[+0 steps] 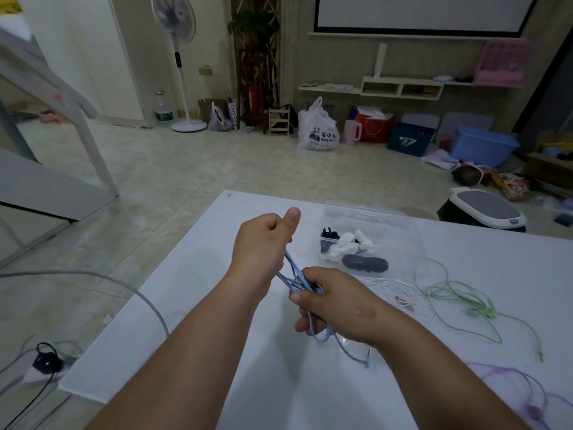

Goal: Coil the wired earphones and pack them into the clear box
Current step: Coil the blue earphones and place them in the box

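Above the bench (198, 305), our hands, left (263, 243) and right (335, 302), both clutch the blue earphones (294, 274): light, limp, tangle-prone cord. We'd pinch the gathered loops, not the buds, for the clear box (400, 240).

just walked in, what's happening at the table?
A person is coiling the blue earphones with both hands: the left hand pulls the cord up while the right hand grips the bundle. The clear box beyond the hands sits open with some items already inside. White earphones, green earphones and purple earphones lie loose on the table.
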Demonstrator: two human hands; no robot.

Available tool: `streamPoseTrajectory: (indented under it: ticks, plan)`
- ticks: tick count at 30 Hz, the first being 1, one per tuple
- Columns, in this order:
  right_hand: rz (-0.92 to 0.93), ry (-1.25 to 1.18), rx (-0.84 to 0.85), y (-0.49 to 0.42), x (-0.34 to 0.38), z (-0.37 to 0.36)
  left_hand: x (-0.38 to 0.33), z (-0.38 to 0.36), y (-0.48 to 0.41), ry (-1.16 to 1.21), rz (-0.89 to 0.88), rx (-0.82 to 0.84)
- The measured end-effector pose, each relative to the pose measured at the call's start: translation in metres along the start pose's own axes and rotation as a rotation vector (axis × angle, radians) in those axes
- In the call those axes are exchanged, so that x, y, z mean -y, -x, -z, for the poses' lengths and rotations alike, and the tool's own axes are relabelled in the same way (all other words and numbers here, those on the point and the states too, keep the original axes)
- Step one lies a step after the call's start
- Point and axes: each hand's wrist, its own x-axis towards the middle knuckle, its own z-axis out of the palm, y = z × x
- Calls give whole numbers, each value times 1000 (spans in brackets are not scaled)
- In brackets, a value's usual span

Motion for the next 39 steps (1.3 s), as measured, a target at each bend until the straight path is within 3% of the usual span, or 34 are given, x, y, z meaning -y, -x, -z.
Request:
streamPoseTrajectory:
  ticks: [5, 13, 17, 22, 28, 31, 35, 39]
  plan:
    - [7, 146, -50, -2, -7, 5, 2, -1, -1, -22, -3, -13]
    - [69, 180, -131, -6, -5, 7, 4, 1, -4, -31, -10, -16]
    - [82, 198, -309, -8, -6, 8, 4, 2, -4, 8, 3, 31]
    - [-36, 6, -570, -11, -16, 20, 5, 3, -6, 165, 136, 108]
    - [-87, -80, -569, -16, -23, 19, 5, -6, 2, 137, 275, 537]
    - [-73, -25, -498, -13, -23, 13, 10, -9, 0, 135, 289, 622]
    - [-27, 103, -442, -13, -23, 8, 17, -14, -4, 249, 316, 561]
    - [-4, 147, -449, -18, -27, -1, 22, -23, -5, 283, 218, 373]
